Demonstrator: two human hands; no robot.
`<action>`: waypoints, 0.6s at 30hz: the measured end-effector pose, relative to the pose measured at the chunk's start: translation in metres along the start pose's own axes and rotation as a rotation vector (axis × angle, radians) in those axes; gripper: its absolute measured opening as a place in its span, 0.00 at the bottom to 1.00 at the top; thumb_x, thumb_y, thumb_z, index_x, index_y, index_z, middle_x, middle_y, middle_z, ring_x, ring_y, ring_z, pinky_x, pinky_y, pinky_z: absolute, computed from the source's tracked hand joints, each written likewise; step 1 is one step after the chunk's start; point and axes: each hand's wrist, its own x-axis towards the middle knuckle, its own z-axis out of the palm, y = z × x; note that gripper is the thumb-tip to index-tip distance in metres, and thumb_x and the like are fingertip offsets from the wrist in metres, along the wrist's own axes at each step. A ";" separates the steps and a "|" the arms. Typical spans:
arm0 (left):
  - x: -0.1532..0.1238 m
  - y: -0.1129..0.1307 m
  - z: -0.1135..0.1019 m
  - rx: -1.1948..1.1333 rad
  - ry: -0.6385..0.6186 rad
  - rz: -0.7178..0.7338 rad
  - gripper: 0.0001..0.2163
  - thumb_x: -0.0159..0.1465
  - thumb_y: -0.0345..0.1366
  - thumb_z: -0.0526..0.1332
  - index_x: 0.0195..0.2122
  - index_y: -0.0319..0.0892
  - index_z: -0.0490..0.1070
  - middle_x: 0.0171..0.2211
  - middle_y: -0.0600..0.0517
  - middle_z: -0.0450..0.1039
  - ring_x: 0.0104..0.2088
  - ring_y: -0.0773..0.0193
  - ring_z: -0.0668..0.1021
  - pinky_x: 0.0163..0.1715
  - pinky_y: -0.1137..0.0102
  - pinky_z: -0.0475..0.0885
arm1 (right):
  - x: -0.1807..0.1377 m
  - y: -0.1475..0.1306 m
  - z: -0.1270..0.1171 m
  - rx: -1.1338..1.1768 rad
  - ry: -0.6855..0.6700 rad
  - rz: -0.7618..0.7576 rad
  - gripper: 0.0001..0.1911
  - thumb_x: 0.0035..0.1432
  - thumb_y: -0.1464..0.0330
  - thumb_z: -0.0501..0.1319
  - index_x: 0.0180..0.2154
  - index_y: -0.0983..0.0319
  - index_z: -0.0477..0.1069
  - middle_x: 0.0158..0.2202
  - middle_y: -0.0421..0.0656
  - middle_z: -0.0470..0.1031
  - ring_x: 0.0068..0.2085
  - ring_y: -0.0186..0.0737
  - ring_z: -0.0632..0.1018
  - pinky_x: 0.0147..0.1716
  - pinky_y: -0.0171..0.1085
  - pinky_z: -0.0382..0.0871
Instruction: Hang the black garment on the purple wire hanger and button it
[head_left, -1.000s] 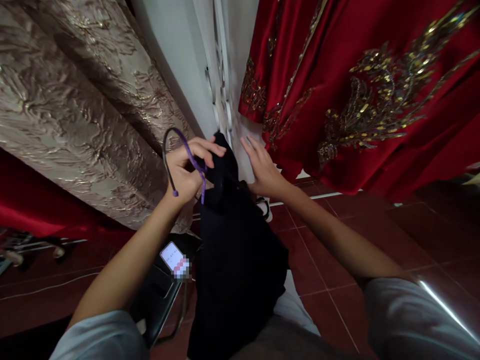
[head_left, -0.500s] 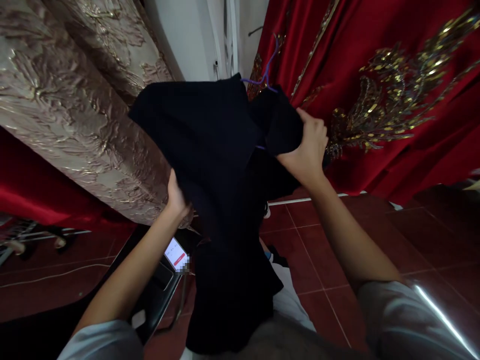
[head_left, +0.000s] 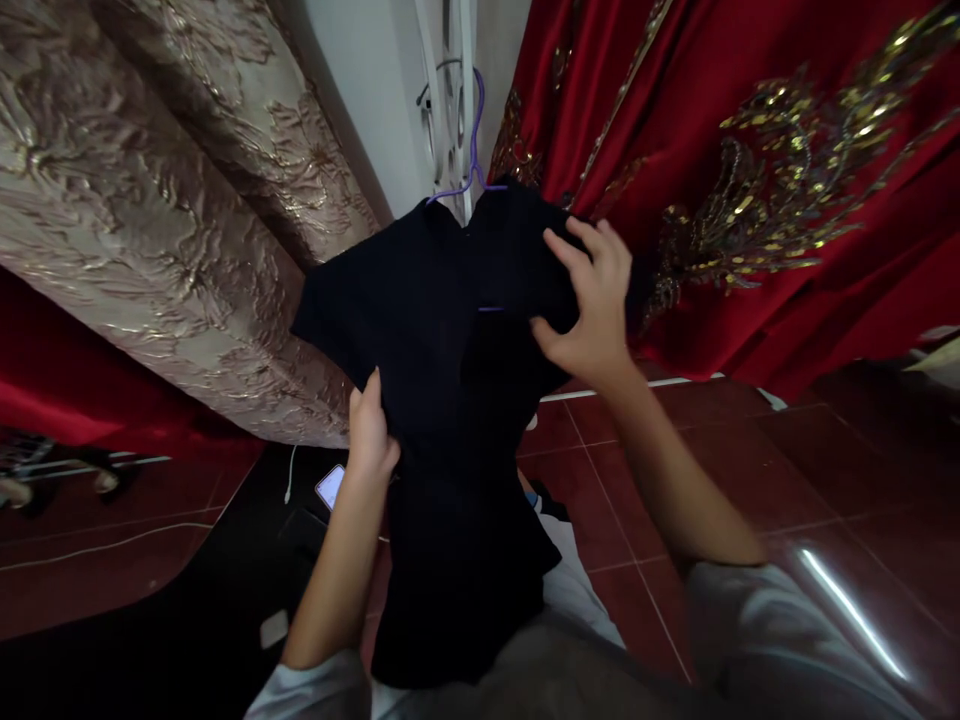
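Note:
A black short-sleeved top (head_left: 427,340) hangs in front of me on a purple wire hanger (head_left: 475,165). The hanger's hook rises from the neckline, and a small stretch of purple wire shows lower down on the chest. My left hand (head_left: 369,432) is closed on the top's side seam below the sleeve, thumb in front; the rest of its fingers are hidden behind the cloth. Over the opposite sleeve, my right hand (head_left: 596,295) has its fingers spread, the tips at the fabric without a visible grip. The lower part of the top falls towards my lap.
White metal rails (head_left: 457,110) stand behind the hanger. Textured beige fabric (head_left: 172,230) hangs at left, a red curtain (head_left: 810,300) with gold sequins at right. A lit phone (head_left: 330,487) lies on a black table (head_left: 217,560) near my left forearm. Red tiles (head_left: 622,510) cover the floor.
The top and hanger have turned more upright, the hook shifting left. My right hand has loosened from the sleeve and spread its fingers. My left hand has moved slightly right and down with the cloth.

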 end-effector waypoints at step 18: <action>-0.051 -0.044 -0.004 0.378 -0.403 0.276 0.10 0.66 0.33 0.65 0.48 0.49 0.73 0.45 0.49 0.77 0.50 0.57 0.80 0.57 0.62 0.73 | -0.134 -0.066 0.079 0.913 -0.420 0.983 0.26 0.57 0.51 0.63 0.18 0.61 0.61 0.17 0.37 0.59 0.21 0.30 0.60 0.22 0.34 0.50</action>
